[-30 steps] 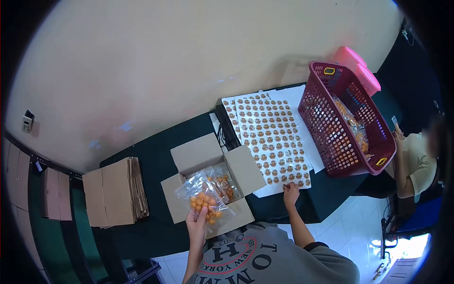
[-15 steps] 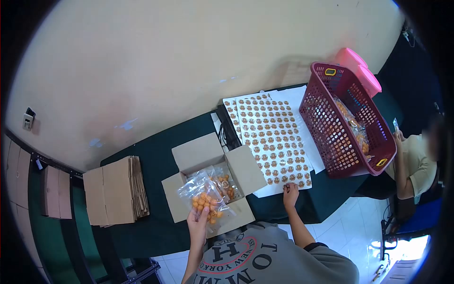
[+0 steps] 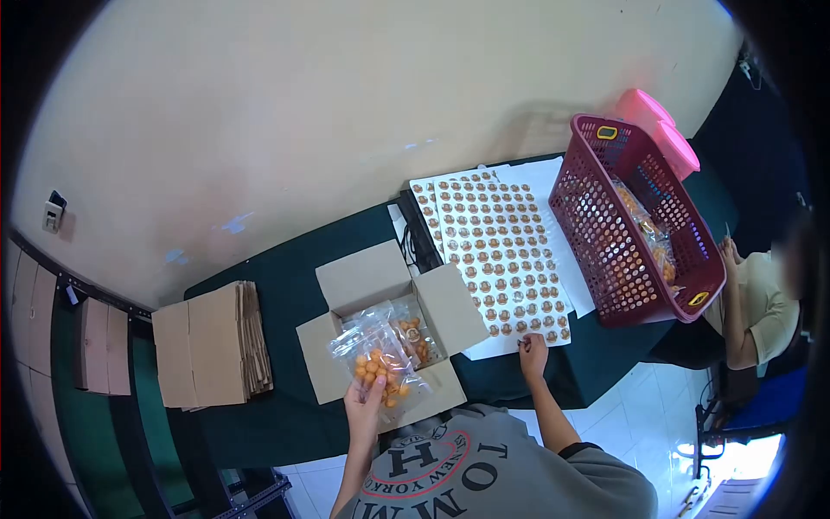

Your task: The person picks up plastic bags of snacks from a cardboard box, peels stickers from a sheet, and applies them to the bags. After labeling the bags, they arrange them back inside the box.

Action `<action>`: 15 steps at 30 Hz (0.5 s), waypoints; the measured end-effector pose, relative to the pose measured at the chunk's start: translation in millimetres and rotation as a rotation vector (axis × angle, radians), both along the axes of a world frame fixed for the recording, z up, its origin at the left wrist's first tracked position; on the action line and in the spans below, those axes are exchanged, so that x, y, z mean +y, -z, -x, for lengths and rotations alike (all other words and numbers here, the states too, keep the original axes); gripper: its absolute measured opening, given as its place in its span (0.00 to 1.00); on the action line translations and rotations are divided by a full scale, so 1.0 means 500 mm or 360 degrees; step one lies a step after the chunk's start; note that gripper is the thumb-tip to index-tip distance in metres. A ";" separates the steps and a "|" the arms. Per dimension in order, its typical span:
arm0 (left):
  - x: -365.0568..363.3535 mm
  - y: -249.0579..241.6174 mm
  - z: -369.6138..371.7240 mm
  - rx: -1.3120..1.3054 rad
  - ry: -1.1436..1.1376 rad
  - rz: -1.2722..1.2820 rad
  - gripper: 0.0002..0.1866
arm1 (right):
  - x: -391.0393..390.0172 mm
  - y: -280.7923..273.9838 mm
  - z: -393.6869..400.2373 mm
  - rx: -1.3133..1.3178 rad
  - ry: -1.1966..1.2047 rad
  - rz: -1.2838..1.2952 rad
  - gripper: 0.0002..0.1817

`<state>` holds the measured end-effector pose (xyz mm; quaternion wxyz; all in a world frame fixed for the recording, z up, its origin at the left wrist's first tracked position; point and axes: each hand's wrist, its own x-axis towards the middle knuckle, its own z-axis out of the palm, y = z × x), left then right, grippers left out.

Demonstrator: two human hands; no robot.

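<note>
My left hand grips a clear zip bag of orange snack balls by its lower edge, over the front of an open cardboard box. Inside the box lies another bag of snacks, partly covered by the held one. My right hand rests at the bottom edge of a white sheet of round brown stickers. Its fingers are pinched together at the sheet's lower row; whatever they hold is too small to make out.
A maroon basket holding bagged snacks stands right of the sheets, with pink containers behind it. Flattened cardboard boxes are stacked at left. Another person sits at the far right. A dark green cloth covers the table.
Almost nothing differs. The held bag and both my hands stay nearly in place, while the other person's hand at the right has shifted slightly.
</note>
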<state>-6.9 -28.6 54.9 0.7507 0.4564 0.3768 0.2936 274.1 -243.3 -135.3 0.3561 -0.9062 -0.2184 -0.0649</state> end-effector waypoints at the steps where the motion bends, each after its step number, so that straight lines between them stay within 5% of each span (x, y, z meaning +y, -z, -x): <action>1: 0.000 0.000 0.000 -0.0001 -0.0003 -0.0001 0.17 | -0.002 -0.001 -0.002 -0.0001 -0.0003 -0.0001 0.07; 15: -0.003 0.002 -0.003 -0.0019 0.0000 -0.0036 0.18 | -0.020 -0.013 -0.009 0.0187 -0.0050 0.0120 0.06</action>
